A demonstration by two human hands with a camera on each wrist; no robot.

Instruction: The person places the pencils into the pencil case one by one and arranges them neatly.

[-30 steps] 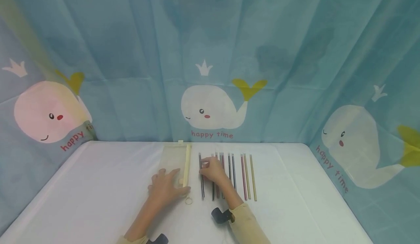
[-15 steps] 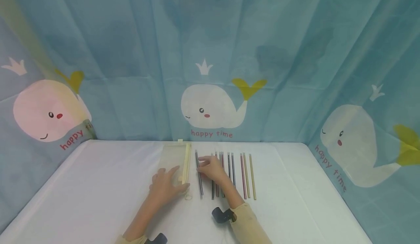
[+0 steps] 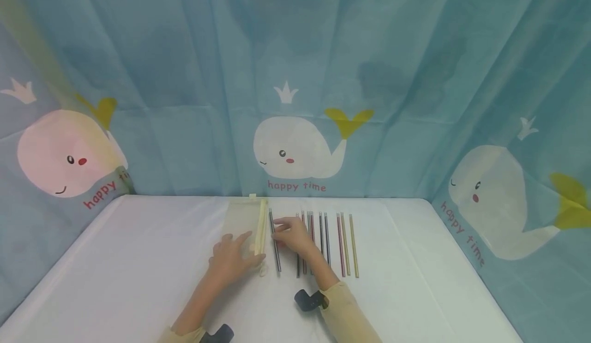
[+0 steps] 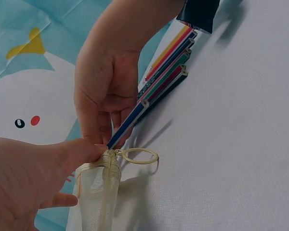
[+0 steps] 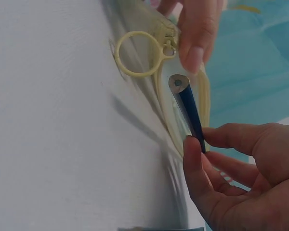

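Pencil [image 5: 190, 109] and right hand [image 3: 293, 236] have both shifted left since a second ago, up to the zip side of the mesh pouch [image 3: 242, 215]; the left hand [image 3: 228, 258] has stayed at the pouch's near part. Thumb and fingers of the right hand pinch the dark blue pencil on its far half. It lies just beside the zip, nearly parallel to it; whether the two touch, I cannot tell. The left hand, fingers spread over the mesh and thumb by the zip, seems to squeeze the pouch so its lips part.

The step in hand looks like bringing the pencil to those lips. I would keep it in line with the zip and the ring [image 5: 117, 54] out of its path; soft mesh could snag a tip.

The pouch reaches the far edge of the desk [image 3: 415, 281], so pushing it forward is unwise. Bare white cloth runs from the left hand to the left edge. Several other pencils [image 3: 354, 245] lie right of the right hand, some beneath its wrist, so lift clear rather than sweep back.
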